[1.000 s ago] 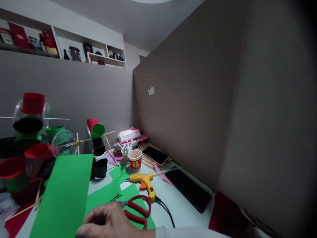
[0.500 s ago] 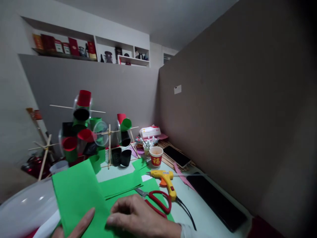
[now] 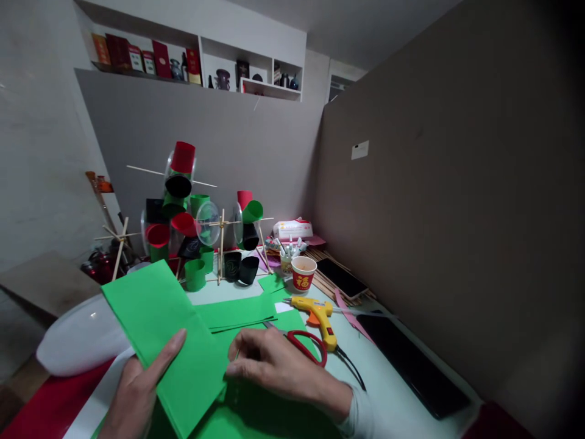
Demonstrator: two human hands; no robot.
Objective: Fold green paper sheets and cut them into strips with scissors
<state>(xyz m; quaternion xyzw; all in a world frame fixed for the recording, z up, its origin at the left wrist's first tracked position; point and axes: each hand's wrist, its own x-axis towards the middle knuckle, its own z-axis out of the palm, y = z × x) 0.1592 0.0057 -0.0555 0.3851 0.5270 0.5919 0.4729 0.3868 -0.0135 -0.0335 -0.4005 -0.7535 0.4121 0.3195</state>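
Green paper sheet [image 3: 183, 341], tilted above the pale worktop [image 3: 350, 399], held in the left hand [image 3: 139, 387] with thumb on its face and fingers behind. The right hand [image 3: 278, 361] has its fingers curled narrowly near the sheet's right edge; whether they grip anything cannot be told. Beyond lie red-handled scissors [image 3: 325, 352], a yellow glue gun [image 3: 320, 309] and, upright, a paper cup [image 3: 303, 280].

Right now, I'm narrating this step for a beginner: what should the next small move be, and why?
I'd probably close the right hand on the right edge of the green sheet to steady it. The left hand grips the sheet's left side, thumb across its face, and the right hand is curled near the opposite edge; whether they touch is hard to tell.
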